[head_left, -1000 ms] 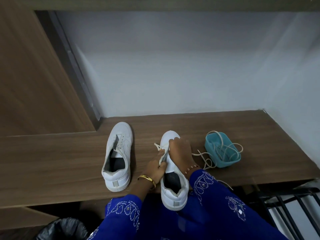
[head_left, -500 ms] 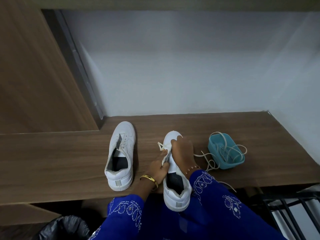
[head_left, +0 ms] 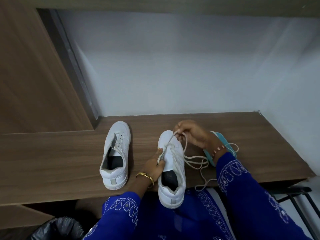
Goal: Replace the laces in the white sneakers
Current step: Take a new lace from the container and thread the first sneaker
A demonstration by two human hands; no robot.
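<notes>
Roughly at the halfway mark or short of it, by the look of things. Leftmost, well clear of both hands, the left sneaker (head_left: 116, 154) flat on the worktop (head_left: 52, 153), toe pointing away, tongue loose, eyelets apparently bare or nearly so; too small to tell whether a strand runs along them. Judged as waiting its turn.

Next rightward, the left hand (head_left: 154, 168), gold bangle (head_left: 145, 177) at the wrist, fingers (head_left: 160, 154) curled and pinching the tongue edge and left eyelet flap of the right sneaker (head_left: 171, 168), steadying it. Heel of that shoe hanging past the worktop's near edge, toward the lap.

Above the toe, the right hand (head_left: 192, 134), fingers (head_left: 179, 126) closed tight on the lace (head_left: 194, 160), drawing it up and away from the lowest eyelets. Only the bottom crossing seemingly threaded; upper eyelets open. Slack looping from under the right fingers, down past the wrist and over the worktop's edge.

Behind the right wrist, partly hidden, a teal tray (head_left: 218, 135) with more cord in it; cannot tell whether old or spare.

Left to do, as a guess: finish threading this shoe, then lace the other.
</notes>
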